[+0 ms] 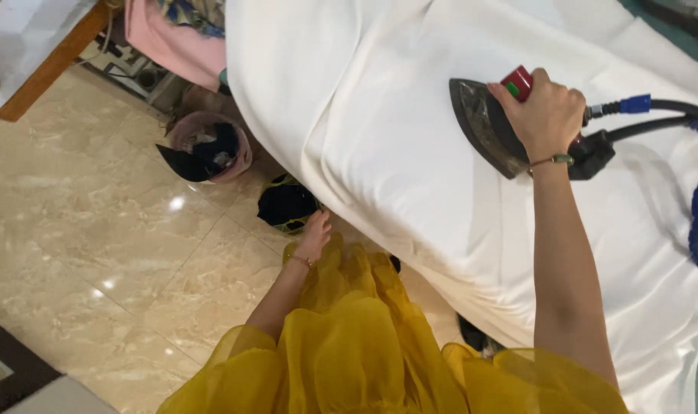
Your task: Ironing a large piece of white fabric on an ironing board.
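While right hand (pixel 546 115) clasps iron (pixel 491 126) on white cloth (pixel 410 115), left hand (pixel 315 236) (fingers loose) hangs

One steam iron (pixel 488 126) at 2 o'clock, one white cloth (pixel 410 153), two hoses (pixel 675 115), two baskets (pixel 211 146) at 9 o'clock, two hands (pixel 546 115).

White cloth (pixel 410 115): ran off the top, right and bottom edges; the surface beneath it was wholly covered. Iron (pixel 491 126): handle hidden inside the right hand (pixel 546 113); soleplate not visible. Hoses (pixel 671 115): cut off at the right edge. Left hand (pixel 315 236): fingertips lost under the cloth's hanging edge. Pink basket (pixel 209 149): contents too dark to identify.
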